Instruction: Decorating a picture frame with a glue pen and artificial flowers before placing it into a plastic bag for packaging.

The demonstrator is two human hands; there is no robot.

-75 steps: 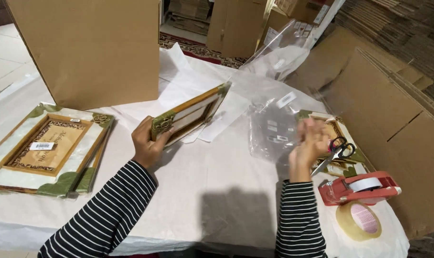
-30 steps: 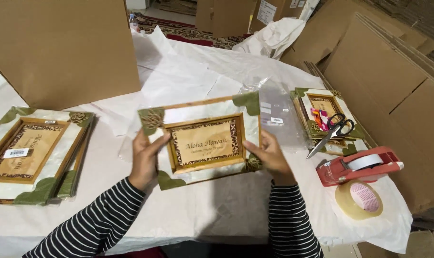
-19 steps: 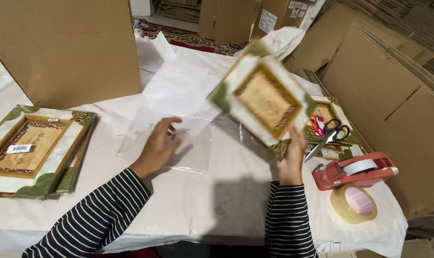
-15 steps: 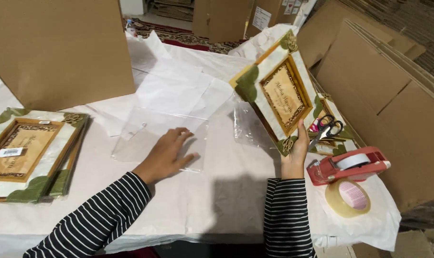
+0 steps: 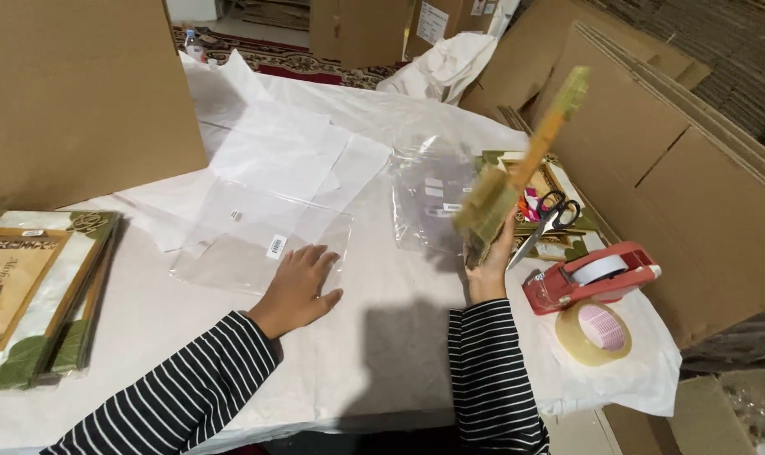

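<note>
My left hand (image 5: 298, 286): flat, fingers spread on clear plastic bag (image 5: 260, 236), bench (image 5: 382, 337) centre. My right hand (image 5: 489, 268): clamped on gold-green picture frame (image 5: 517, 173), held edge-on, tilted, above scissors (image 5: 551, 223) at right.

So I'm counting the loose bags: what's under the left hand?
The left hand lies flat on the near edge of a clear plastic bag spread on the white paper-covered table. Whether anything lies beneath the palm is hidden.
</note>
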